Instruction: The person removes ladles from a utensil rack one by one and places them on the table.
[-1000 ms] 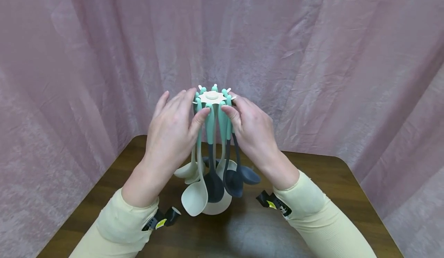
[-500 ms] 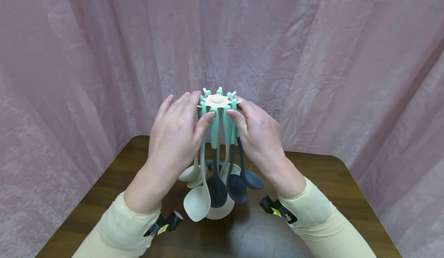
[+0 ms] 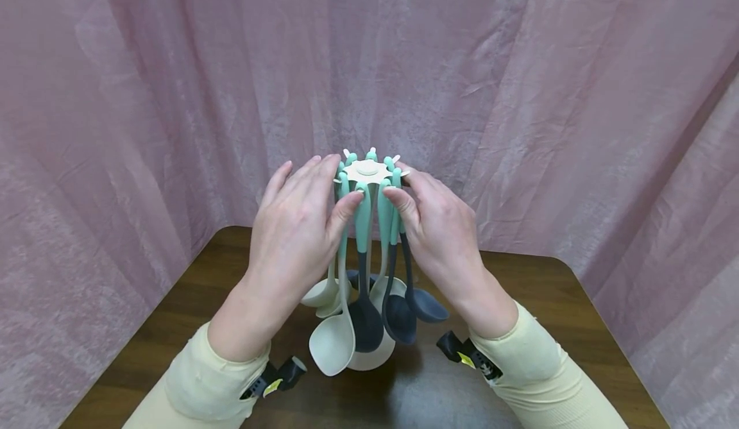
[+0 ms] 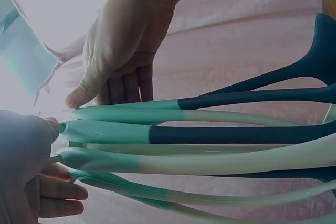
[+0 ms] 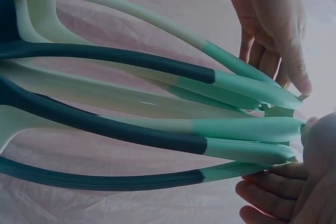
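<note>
Left hand (image 3: 294, 224): relaxed, thumb against rack (image 3: 367, 170)
Right hand (image 3: 443, 224): likewise
Utensils (image 3: 366, 325): hung between hands, seemingly done; any hooks left unfilled, cannot tell

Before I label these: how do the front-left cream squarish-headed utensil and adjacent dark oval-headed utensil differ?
The cream utensil has a squarish head; the dark utensil, an oval one. In the head view, cream's reaches lower than dark's. Both have mint-green handles.
</note>
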Available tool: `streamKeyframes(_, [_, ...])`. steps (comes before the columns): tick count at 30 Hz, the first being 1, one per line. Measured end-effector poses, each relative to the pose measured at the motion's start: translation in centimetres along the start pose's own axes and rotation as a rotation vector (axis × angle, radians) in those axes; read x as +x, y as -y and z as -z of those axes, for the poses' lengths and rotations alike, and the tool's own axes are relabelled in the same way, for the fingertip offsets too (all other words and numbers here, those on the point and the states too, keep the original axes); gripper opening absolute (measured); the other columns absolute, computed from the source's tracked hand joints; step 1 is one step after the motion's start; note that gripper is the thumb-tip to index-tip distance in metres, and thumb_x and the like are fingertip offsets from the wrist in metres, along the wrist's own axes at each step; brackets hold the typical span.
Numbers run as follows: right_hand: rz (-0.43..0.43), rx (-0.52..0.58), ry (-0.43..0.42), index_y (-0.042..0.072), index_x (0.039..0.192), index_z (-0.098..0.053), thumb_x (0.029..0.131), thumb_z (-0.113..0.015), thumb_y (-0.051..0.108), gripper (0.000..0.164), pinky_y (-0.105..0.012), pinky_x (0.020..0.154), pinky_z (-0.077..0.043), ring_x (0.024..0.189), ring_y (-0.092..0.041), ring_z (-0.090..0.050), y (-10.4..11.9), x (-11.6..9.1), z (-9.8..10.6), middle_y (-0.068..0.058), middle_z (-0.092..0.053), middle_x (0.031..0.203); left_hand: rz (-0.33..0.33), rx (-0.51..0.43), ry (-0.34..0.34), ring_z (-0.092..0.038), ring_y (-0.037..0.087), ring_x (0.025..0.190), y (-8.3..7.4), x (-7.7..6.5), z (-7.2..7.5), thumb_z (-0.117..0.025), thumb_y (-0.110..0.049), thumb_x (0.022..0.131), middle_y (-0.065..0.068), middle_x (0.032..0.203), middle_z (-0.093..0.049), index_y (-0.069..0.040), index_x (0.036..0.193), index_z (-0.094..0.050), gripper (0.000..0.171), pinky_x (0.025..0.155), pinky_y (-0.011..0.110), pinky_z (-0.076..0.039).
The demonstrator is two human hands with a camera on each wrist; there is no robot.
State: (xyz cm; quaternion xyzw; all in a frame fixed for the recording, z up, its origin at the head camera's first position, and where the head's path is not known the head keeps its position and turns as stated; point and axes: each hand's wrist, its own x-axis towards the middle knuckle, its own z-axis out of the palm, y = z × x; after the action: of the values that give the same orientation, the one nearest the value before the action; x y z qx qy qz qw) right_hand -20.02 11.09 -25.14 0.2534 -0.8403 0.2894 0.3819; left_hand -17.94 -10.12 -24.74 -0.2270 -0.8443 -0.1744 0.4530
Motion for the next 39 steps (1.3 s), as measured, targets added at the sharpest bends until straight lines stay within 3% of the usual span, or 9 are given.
streamKeyframes(8, [-0.021,0.014,0.018,0.011,0.154,-0.066,0.107,-0.034,0.073,0.084,-0.056,0.089,-0.062,0.126,-0.028,-0.073,-0.3,-0.2,0.0,-0.006,-0.072,0.145,0.008,-0.005,0.031,-0.06,0.037,0.144,0.2,0.0,0.2,-0.063,-0.044,0.113,0.017,0.15,-0.068,-0.001,0.155,-0.059,0.06,0.131,0.057,-0.031])
streamKeyframes(15, [-0.021,0.016,0.048,0.014,0.156,-0.063,0.107,-0.032,0.075,0.085,-0.054,0.087,-0.061,0.123,-0.027,-0.073,-0.6,-0.4,0.2,-0.005,-0.075,0.137,-0.004,0.002,0.008,-0.05,0.04,0.153,0.2,-0.1,0.4,-0.056,-0.05,0.114,0.022,0.162,-0.055,-0.002,0.157,-0.057,0.064,0.13,0.06,-0.03])
streamKeyframes(18, [-0.022,0.022,0.058,0.013,0.156,-0.063,0.107,-0.033,0.075,0.085,-0.055,0.091,-0.061,0.126,-0.028,-0.071,-0.7,-0.6,0.2,-0.006,-0.074,0.139,-0.035,-0.021,-0.016,-0.046,0.038,0.156,0.1,0.0,0.5,-0.056,-0.05,0.115,0.021,0.165,-0.052,-0.002,0.158,-0.056,0.065,0.132,0.059,-0.027])
streamKeyframes(23, [-0.037,0.015,0.072,0.011,0.156,-0.063,0.107,-0.033,0.075,0.086,-0.057,0.097,-0.059,0.13,-0.027,-0.07,-1.0,-1.0,0.3,-0.006,-0.072,0.143,-0.125,-0.057,-0.058,-0.05,0.039,0.153,-0.3,0.3,0.6,-0.06,-0.046,0.114,0.02,0.162,-0.056,0.001,0.156,-0.058,0.063,0.133,0.059,-0.023])
streamKeyframes(31, [-0.036,0.0,0.08,0.009,0.159,-0.06,0.108,-0.033,0.073,0.086,-0.056,0.1,-0.059,0.134,-0.027,-0.067,-1.4,-1.8,0.5,-0.006,-0.071,0.146,-0.227,-0.051,-0.051,-0.055,0.039,0.15,-1.0,0.8,0.8,-0.066,-0.038,0.113,0.02,0.158,-0.061,0.002,0.155,-0.059,0.059,0.135,0.056,-0.021])
streamKeyframes(33, [-0.04,-0.009,0.081,0.012,0.16,-0.059,0.108,-0.034,0.073,0.084,-0.056,0.096,-0.061,0.133,-0.027,-0.068,-1.5,-2.0,0.6,-0.005,-0.071,0.147,-0.237,-0.048,-0.05,-0.056,0.038,0.149,-1.1,0.9,0.8,-0.069,-0.036,0.111,0.02,0.157,-0.061,0.002,0.155,-0.06,0.059,0.135,0.055,-0.021])
streamKeyframes(39, [-0.045,-0.039,0.091,0.016,0.162,-0.057,0.109,-0.036,0.072,0.08,-0.051,0.08,-0.063,0.108,-0.027,-0.073,-1.7,-2.7,0.8,-0.002,-0.069,0.15,-0.248,-0.043,-0.04,-0.057,0.038,0.147,-1.4,1.0,0.6,-0.073,-0.034,0.109,0.02,0.156,-0.062,0.003,0.153,-0.061,0.059,0.134,0.056,-0.024])
